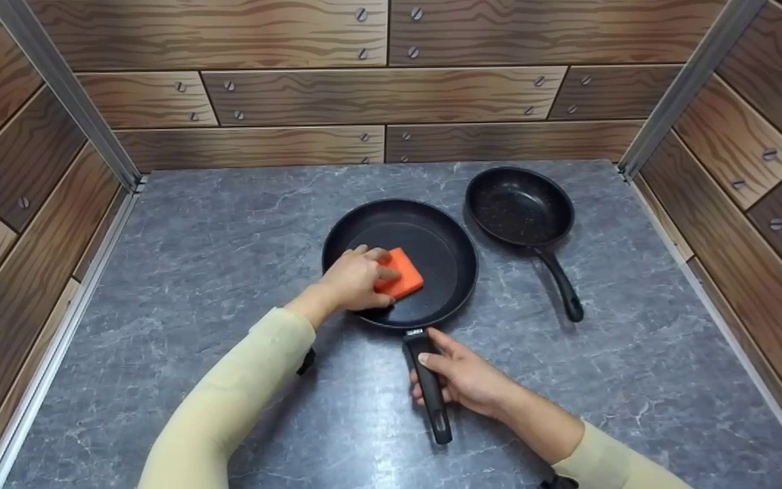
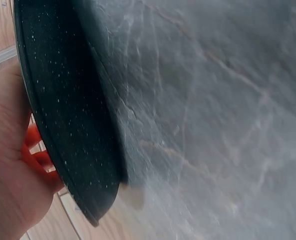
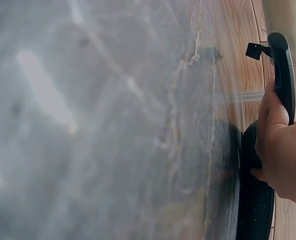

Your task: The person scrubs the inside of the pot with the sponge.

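A large black frying pan (image 1: 442, 248) sits on the table with its handle (image 1: 432, 390) toward me. Inside it, on the left part of the base, my left hand (image 1: 356, 277) holds an orange sponge (image 1: 406, 277), fingers over the top and thumb at the near side. The left wrist view shows mostly the speckled outer wall of the pan (image 2: 70, 110), which hides the sponge. My right hand (image 1: 472, 377) grips the pan's handle near its base, thumb on top and fingers beneath. In the right wrist view the handle (image 3: 283, 75) stands out past that hand (image 3: 282, 155).
A smaller black frying pan (image 1: 520, 207) stands at the back right, its handle (image 1: 561, 288) pointing toward the front right. The grey marbled tabletop (image 1: 228, 238) is bounded by wood-patterned panels (image 1: 296, 95) at the back and both sides.
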A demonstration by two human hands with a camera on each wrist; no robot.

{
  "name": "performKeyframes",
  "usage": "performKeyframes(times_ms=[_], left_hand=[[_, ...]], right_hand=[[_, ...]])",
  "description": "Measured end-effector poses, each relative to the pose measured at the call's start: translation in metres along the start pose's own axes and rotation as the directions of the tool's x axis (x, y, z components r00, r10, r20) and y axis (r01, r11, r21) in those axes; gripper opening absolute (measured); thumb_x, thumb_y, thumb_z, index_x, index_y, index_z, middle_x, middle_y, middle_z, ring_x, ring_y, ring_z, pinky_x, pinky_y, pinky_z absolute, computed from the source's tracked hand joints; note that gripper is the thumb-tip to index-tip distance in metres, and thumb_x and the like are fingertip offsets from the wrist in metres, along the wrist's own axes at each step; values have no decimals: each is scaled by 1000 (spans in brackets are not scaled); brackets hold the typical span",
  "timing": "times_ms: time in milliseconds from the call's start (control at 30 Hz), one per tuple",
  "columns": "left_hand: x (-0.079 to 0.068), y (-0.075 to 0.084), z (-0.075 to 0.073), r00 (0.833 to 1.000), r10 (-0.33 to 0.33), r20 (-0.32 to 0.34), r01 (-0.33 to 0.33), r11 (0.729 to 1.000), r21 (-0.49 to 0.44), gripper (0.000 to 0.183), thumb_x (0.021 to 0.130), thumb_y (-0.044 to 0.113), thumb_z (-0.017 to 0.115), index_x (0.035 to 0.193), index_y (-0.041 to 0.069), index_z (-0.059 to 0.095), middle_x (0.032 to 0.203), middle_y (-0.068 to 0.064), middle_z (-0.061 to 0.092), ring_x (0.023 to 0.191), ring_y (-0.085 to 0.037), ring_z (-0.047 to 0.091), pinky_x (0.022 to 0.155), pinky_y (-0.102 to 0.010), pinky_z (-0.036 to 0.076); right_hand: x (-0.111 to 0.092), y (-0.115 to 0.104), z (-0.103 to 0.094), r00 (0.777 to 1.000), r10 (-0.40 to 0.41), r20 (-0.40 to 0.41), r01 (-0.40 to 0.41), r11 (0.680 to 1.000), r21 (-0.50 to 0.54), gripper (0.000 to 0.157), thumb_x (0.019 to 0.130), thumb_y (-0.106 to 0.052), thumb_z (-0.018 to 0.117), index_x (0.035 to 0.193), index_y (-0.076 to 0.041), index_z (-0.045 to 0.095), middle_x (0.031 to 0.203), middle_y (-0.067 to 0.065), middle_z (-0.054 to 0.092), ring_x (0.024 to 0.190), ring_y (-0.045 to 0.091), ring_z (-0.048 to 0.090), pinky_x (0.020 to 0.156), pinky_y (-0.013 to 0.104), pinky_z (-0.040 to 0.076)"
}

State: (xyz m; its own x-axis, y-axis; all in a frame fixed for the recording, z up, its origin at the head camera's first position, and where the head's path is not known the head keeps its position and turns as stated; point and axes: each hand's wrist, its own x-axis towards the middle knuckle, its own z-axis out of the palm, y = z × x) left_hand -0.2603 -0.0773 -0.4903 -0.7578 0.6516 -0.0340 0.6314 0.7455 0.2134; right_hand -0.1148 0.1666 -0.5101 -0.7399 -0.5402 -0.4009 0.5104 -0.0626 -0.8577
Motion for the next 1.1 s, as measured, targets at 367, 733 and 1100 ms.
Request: performKeyframes(times_ms=[367, 733, 1100], left_hand=[[0, 4, -10, 998, 21, -62, -20, 1000, 11, 50, 94, 44, 77, 141, 27, 72, 156, -10, 54, 138, -48, 50, 113, -65, 38], [-43, -16, -48, 974, -1, -225, -4, 1000, -19, 49, 92, 40, 78, 137, 24, 75, 152, -12, 57, 129, -41, 53, 109, -60, 41], [-118, -65, -68, 933, -101, -346, 102, 995, -17, 53, 89, 35, 82, 138, 19, 74, 152, -18, 57, 126, -42, 55, 105, -60, 42]], right_hand=[[0, 2, -1, 1000, -13, 3, 13, 1000, -1, 83, 112, -14, 49, 169, -7, -10, 105, 19, 65, 82, 23, 72, 81, 43, 64], [1, 2, -1, 1000, -29, 4, 29, 1000, -7, 81, 111, -12, 48, 169, -7, -9, 103, 18, 66, 81, 22, 72, 80, 42, 64], [0, 1, 0, 1000, -21, 6, 21, 1000, -8, 82, 111, -12, 49, 169, -7, -8, 105, 19, 65, 82, 22, 72, 82, 44, 63]])
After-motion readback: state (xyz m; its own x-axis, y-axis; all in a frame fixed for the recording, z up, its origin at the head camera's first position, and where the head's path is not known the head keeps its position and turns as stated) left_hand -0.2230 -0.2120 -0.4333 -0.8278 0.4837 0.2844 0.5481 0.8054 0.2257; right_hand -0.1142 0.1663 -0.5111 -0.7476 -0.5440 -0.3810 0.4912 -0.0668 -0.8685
